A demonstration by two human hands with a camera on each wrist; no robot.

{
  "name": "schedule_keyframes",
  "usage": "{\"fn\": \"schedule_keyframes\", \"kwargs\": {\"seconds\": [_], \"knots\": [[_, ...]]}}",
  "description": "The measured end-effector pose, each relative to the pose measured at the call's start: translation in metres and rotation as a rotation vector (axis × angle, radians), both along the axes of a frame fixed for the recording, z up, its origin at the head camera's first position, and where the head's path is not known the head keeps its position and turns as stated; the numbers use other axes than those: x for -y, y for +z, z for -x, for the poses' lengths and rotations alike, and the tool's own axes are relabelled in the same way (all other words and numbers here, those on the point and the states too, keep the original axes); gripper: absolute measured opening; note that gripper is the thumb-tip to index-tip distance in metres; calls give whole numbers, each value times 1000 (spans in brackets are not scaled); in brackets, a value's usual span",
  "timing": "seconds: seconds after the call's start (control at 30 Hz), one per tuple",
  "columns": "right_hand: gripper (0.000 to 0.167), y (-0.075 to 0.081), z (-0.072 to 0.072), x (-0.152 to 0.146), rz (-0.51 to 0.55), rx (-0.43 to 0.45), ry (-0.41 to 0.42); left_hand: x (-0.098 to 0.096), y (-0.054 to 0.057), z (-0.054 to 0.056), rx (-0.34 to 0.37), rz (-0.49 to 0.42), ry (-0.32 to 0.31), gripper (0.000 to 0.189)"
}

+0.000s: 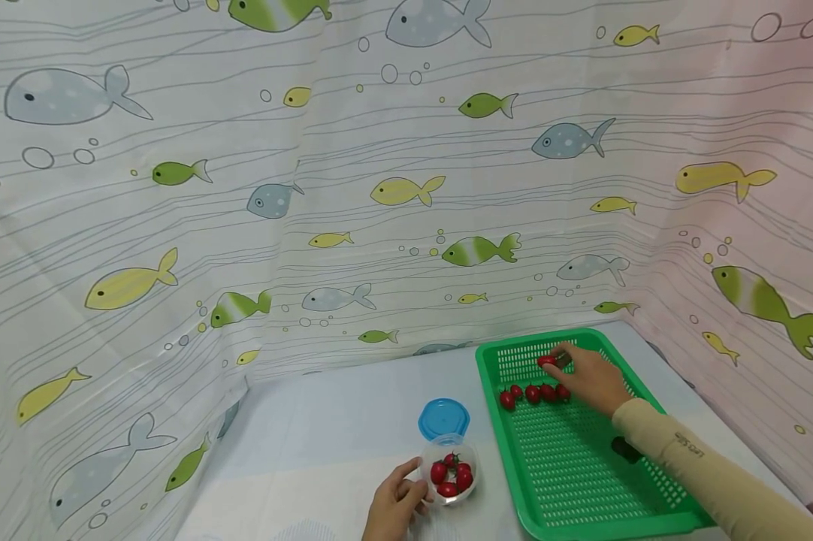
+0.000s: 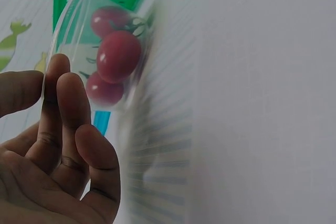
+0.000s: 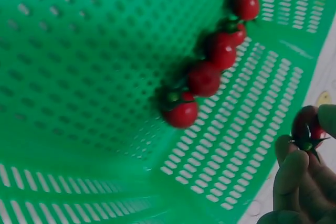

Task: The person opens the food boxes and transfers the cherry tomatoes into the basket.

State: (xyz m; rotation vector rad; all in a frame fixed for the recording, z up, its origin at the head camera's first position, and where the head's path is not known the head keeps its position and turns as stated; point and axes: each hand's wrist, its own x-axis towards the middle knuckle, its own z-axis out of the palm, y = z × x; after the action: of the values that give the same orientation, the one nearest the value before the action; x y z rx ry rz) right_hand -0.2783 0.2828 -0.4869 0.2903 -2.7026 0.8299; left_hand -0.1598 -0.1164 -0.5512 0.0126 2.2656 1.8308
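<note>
With the thumb and fingertips my left hand (image 1: 394,502) pinches the near-left rim of a small clear plastic tub (image 2: 79,32). Several red cherry tomatoes (image 2: 119,56) with green stems lie inside the tub. Over the far end of a green plastic basket (image 1: 504,451), my right hand (image 1: 592,379) pinches one cherry tomato (image 3: 308,121) between thumb and fingers, its green calyx showing in the right wrist view. Below it, several cherry tomatoes (image 1: 548,392) form a row on the basket's floor along the far wall.
A blue lid (image 1: 443,418) lies on the white-covered table (image 1: 298,443) just behind the tub. The basket's raised perforated walls stand to the tub's right. A fish-patterned curtain (image 1: 393,278) encloses the back and sides. Something dark (image 1: 626,449) shows under the right wrist.
</note>
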Motion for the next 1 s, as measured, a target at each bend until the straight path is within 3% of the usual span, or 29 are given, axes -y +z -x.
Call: {"fn": "schedule_keyframes", "kwargs": {"seconds": [0.17,0.33,1.0], "knots": [[31,-12,3,-9,-24,-2,-46,1,0,0,-2,7,-4,55],[25,-22,4,-12,-46,6,-9,2,1,-1,-8,7,-7,55],[20,-37,2,-21,-64,5,-46,1,2,0,10,5,4,56]]}}
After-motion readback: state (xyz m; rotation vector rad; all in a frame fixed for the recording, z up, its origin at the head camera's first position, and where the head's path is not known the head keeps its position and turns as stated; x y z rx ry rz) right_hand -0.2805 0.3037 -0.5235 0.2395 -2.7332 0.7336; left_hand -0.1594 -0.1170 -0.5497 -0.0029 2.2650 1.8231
